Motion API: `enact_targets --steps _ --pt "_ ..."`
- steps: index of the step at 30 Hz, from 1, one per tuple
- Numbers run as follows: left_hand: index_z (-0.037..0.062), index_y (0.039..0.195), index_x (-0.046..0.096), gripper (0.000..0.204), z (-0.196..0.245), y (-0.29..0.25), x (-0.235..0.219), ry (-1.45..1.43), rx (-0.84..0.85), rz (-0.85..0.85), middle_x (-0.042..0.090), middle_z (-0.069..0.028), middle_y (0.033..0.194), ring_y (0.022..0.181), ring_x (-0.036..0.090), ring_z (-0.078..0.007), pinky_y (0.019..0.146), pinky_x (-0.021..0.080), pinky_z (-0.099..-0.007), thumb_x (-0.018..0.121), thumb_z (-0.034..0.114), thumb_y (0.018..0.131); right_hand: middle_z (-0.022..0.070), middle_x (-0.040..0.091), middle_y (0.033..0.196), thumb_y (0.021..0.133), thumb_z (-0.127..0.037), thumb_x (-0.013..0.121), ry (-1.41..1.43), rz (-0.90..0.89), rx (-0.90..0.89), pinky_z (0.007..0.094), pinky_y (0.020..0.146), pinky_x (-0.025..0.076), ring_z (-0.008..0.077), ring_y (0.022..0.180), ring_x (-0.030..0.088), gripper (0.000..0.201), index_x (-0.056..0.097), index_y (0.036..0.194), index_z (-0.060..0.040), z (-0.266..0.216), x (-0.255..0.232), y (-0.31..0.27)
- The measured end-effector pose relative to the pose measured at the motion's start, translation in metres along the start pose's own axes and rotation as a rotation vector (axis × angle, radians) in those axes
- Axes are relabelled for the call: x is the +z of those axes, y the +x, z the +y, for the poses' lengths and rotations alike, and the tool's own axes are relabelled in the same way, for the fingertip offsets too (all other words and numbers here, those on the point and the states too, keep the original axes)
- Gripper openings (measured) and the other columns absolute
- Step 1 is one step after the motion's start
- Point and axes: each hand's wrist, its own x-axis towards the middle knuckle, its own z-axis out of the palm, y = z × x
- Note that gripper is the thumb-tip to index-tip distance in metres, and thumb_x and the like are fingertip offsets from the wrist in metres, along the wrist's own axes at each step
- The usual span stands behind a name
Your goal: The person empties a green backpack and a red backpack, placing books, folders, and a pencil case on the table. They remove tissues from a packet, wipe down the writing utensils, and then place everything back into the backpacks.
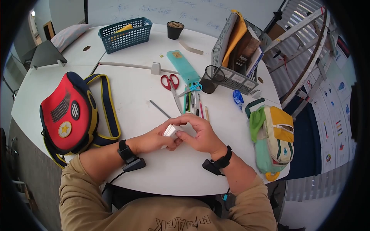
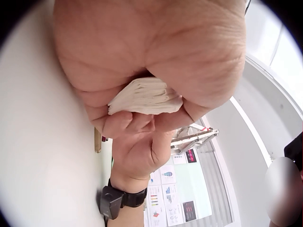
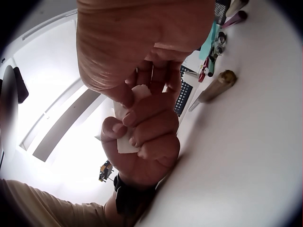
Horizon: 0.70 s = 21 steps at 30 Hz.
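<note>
A small white stack of thin layers, like folded paper (image 1: 171, 131), is held between both hands above the front middle of the table. The left hand (image 1: 150, 139) curls its fingers round the white stack (image 2: 146, 96), whose layered edge shows in the left wrist view. From the other side the right hand (image 1: 203, 135) pinches it with thumb and fingers. In the right wrist view the left hand's fingers lie curled over the white piece (image 3: 127, 144), and the right hand (image 3: 142, 47) touches its upper end.
Beyond the hands lie red scissors (image 1: 170, 82), a grey stick (image 1: 159, 109), pens and pencils (image 1: 200, 106) and a teal case (image 1: 182, 67). A red bag (image 1: 69, 111) stands left, a small colourful backpack (image 1: 274, 134) right. Behind are a basket (image 1: 125, 36), a plant pot (image 1: 174, 30) and a book rack (image 1: 239, 79).
</note>
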Motion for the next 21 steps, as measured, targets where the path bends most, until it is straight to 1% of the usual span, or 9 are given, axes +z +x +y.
enact_targets --steps 1,4,5,8,9,12,13,16,21 --pt "0.0093 0.168 0.040 0.072 0.002 0.001 0.002 0.012 -0.005 -0.019 0.065 -0.0075 0.122 0.097 0.064 -0.0162 0.084 0.056 -0.0341 0.065 0.002 0.102 0.0100 0.072 0.130 0.103 0.003 0.073 -0.032 -0.028 0.001 0.0384 0.117 0.051 0.0193 0.124 0.067 0.047 0.066 0.150 0.0003 -0.003 -0.004 0.000" --pt "0.0032 0.165 0.045 0.062 0.007 0.005 0.016 0.170 0.224 0.135 0.068 -0.0108 0.132 0.112 0.072 -0.0194 0.096 0.063 -0.0366 0.070 0.010 0.109 0.0082 0.075 0.122 0.102 -0.002 0.076 0.024 0.218 -0.010 0.0358 0.106 0.055 0.0194 0.116 0.071 0.034 0.074 0.135 -0.0012 0.011 0.000 -0.002" --pt "-0.0017 0.160 0.050 0.050 0.004 0.004 0.017 0.341 0.302 0.218 0.070 -0.0128 0.137 0.123 0.075 -0.0219 0.104 0.065 -0.0373 0.067 0.016 0.116 0.0080 0.075 0.124 0.103 -0.003 0.076 0.053 0.282 0.006 0.0345 0.106 0.055 0.0185 0.119 0.070 0.033 0.072 0.136 -0.0010 0.017 0.001 -0.001" --pt "-0.0027 0.158 0.051 0.044 0.004 0.011 0.019 0.341 0.269 0.323 0.071 -0.0128 0.136 0.121 0.076 -0.0207 0.098 0.067 -0.0356 0.061 0.013 0.119 0.0083 0.072 0.133 0.108 0.000 0.072 0.074 0.353 0.035 0.0320 0.107 0.057 0.0167 0.122 0.070 0.033 0.069 0.141 0.0024 0.022 -0.001 -0.001" --pt "-0.0039 0.156 0.051 0.039 0.003 0.011 0.018 0.362 0.260 0.342 0.071 -0.0136 0.136 0.116 0.077 -0.0193 0.095 0.068 -0.0351 0.057 0.013 0.121 0.0084 0.074 0.127 0.108 -0.010 0.076 0.164 0.369 0.061 0.0332 0.104 0.057 0.0158 0.118 0.070 0.034 0.069 0.141 -0.0008 0.021 0.001 -0.001" --pt "-0.0045 0.154 0.051 0.038 0.004 0.011 0.018 0.396 0.269 0.331 0.073 -0.0138 0.132 0.112 0.077 -0.0178 0.092 0.067 -0.0346 0.056 0.014 0.121 0.0069 0.076 0.122 0.108 -0.015 0.080 0.341 0.302 0.182 0.0311 0.096 0.060 0.0128 0.111 0.071 0.035 0.070 0.139 -0.0012 0.018 0.000 0.001" --pt "-0.0047 0.153 0.052 0.037 0.002 0.011 0.015 0.404 0.269 0.313 0.073 -0.0133 0.131 0.111 0.076 -0.0174 0.091 0.067 -0.0341 0.056 0.014 0.121 0.0051 0.077 0.118 0.107 -0.020 0.084 0.207 0.237 0.198 0.0293 0.088 0.061 0.0106 0.103 0.073 0.036 0.072 0.136 -0.0016 0.021 -0.006 0.000" --pt "-0.0051 0.149 0.052 0.034 -0.002 0.012 0.010 0.427 0.270 0.280 0.075 -0.0123 0.126 0.108 0.076 -0.0164 0.089 0.066 -0.0328 0.056 0.014 0.121 0.0028 0.077 0.117 0.108 -0.016 0.082 0.064 0.166 0.223 0.0294 0.095 0.060 0.0104 0.106 0.073 0.027 0.073 0.129 -0.0016 0.024 -0.017 -0.002" --pt "-0.0052 0.145 0.052 0.031 0.000 0.011 0.017 0.426 0.271 0.297 0.075 -0.0128 0.121 0.105 0.077 -0.0159 0.088 0.065 -0.0319 0.056 0.014 0.121 0.0035 0.078 0.110 0.106 -0.020 0.084 0.163 0.149 0.234 0.0274 0.085 0.060 0.0095 0.095 0.073 0.028 0.074 0.124 -0.0002 0.034 -0.029 -0.012"
